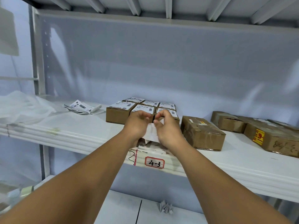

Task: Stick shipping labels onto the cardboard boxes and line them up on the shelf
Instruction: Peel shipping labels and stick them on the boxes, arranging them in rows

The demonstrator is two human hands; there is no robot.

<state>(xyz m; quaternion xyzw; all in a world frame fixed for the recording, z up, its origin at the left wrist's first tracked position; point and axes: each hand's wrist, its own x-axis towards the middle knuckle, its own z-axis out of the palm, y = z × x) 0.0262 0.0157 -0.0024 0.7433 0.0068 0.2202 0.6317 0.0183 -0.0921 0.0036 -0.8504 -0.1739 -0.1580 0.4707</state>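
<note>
arms outstretched, left hand [137,125] and right hand [168,126] pinching label [152,132]

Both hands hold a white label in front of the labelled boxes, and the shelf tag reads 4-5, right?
Not quite: in the head view the tag reads 4-3, not 4-5. The left hand and right hand do hold the white label before the labelled boxes.

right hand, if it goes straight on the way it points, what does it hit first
Most likely the front-right labelled box, just beyond the right hand, which pinches a label sheet; the gap between them is unclear.
</note>
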